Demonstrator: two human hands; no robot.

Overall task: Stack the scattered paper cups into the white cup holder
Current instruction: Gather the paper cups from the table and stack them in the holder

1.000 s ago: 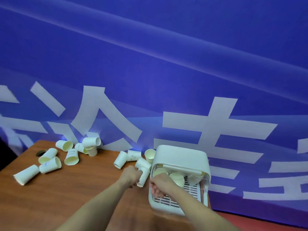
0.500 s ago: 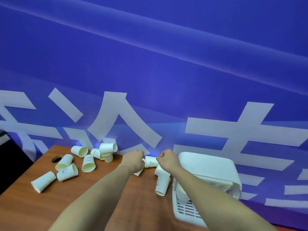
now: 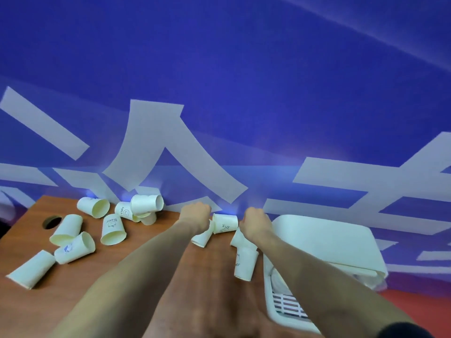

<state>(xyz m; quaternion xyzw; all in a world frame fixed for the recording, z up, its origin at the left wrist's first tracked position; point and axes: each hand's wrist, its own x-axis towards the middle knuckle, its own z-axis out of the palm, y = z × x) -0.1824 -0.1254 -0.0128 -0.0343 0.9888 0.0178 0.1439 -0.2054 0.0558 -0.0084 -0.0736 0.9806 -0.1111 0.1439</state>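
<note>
Both hands reach to the far edge of the desk [image 3: 151, 269]. The left hand [image 3: 195, 212] and the right hand [image 3: 256, 222] show only their backs, so I cannot tell if they grip anything. One paper cup [image 3: 225, 223] lies between them. More cups [image 3: 113, 230] lie scattered toward the left edge. The white cup holder [image 3: 324, 242] stands at the right edge.
</note>
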